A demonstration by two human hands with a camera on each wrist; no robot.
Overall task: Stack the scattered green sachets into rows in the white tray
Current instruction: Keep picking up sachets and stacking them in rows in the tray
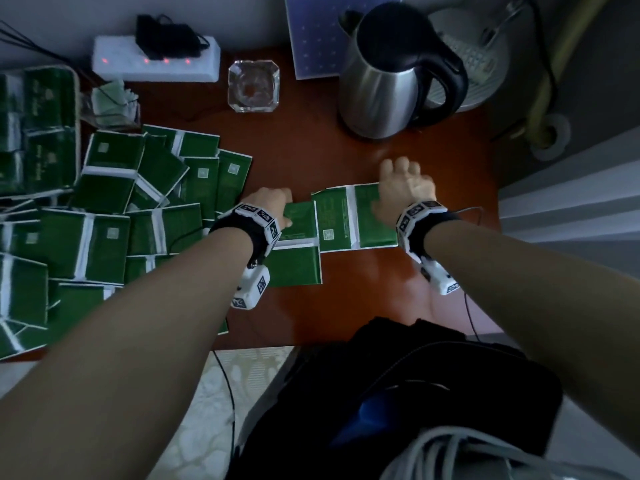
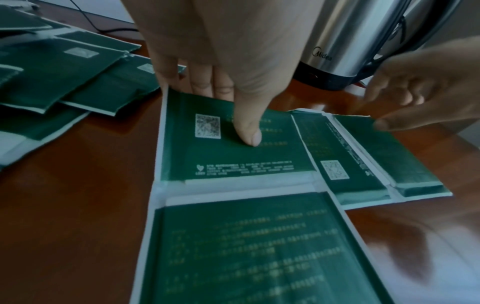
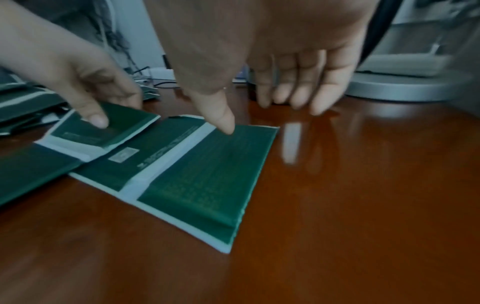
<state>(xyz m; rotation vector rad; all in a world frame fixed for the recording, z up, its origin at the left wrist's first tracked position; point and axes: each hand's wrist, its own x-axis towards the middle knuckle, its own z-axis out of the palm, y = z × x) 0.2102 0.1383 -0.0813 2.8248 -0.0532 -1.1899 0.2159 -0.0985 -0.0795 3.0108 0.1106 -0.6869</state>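
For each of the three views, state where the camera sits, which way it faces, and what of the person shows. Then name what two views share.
Head: worn on the head, looking down at the wooden table, kettle and scattered sachets; both forearms, left hand and right hand show.
Left wrist: looks along the left hand, thumb on a folded sachet pair; the right hand shows at the right.
Right wrist: looks along the right hand, thumb on another sachet pair; the left hand shows at the left.
Shared: both wrist views show both sachet pairs and both hands.
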